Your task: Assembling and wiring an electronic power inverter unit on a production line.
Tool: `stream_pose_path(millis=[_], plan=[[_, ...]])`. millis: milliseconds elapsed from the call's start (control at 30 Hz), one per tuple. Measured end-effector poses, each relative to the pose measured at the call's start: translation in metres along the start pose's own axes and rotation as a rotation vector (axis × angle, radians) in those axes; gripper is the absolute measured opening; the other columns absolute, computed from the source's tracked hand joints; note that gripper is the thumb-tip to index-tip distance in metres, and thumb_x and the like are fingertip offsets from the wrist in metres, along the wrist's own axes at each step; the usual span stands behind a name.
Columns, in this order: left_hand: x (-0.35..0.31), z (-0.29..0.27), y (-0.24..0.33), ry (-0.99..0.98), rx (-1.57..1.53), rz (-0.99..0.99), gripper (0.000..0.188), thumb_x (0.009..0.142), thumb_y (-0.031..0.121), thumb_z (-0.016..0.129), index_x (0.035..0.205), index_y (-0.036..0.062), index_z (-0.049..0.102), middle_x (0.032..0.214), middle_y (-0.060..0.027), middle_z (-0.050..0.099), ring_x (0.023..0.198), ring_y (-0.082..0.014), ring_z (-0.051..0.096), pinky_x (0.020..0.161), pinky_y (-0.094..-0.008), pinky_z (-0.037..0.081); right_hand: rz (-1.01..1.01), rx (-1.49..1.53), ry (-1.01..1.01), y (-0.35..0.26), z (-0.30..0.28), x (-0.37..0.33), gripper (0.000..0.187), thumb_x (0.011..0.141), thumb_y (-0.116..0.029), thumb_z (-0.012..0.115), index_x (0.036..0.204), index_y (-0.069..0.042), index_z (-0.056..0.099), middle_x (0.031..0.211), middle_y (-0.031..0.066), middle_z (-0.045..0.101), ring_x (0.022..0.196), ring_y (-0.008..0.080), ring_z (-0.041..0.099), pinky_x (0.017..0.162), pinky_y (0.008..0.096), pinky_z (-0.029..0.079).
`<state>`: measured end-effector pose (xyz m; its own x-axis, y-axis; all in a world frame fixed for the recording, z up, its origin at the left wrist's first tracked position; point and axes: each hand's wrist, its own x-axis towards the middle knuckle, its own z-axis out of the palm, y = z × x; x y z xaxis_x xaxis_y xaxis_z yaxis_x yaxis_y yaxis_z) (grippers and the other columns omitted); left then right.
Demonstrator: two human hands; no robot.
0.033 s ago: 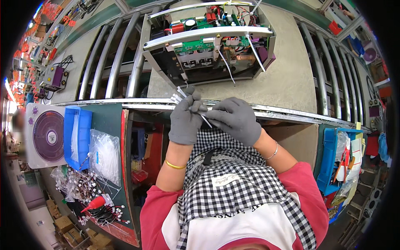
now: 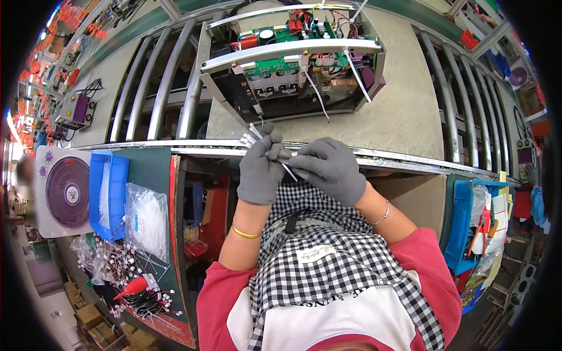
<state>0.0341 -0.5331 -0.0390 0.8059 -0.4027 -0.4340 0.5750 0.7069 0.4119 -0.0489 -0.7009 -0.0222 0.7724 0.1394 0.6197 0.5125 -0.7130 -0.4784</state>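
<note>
Beige boarding (image 2: 404, 88) is carrying the metal-framed electronics unit (image 2: 275, 65) I'm watching remotely. Nearer, the right hand (image 2: 332, 171) is curling its fingers; I'm unable to tell whether it's gripping anything. Just beside it, the left hand (image 2: 260, 172) is clutching white cable ties (image 2: 249, 139), their ends protruding.

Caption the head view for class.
Grey-gloved left hand holds thin white ties, grey-gloved right hand alongside; metal-framed electronics unit beyond.
</note>
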Motion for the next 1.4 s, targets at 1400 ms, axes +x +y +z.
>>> stream_pose_path(millis=[1400], plan=[[0.066, 0.037, -0.055, -0.004, 0.498, 0.105, 0.024, 0.097, 0.025, 0.071, 0.082, 0.0079, 0.061, 0.070, 0.0010, 0.057, 0.046, -0.0035, 0.038, 0.041, -0.0228, 0.027, 0.366, 0.228, 0.455, 0.063, -0.037, 0.042, 0.010, 0.094, -0.003, 0.074, 0.104, 0.001, 0.073, 0.090, 0.0063, 0.075, 0.079, 0.0099, 0.067, 0.071, 0.0253, 0.054]])
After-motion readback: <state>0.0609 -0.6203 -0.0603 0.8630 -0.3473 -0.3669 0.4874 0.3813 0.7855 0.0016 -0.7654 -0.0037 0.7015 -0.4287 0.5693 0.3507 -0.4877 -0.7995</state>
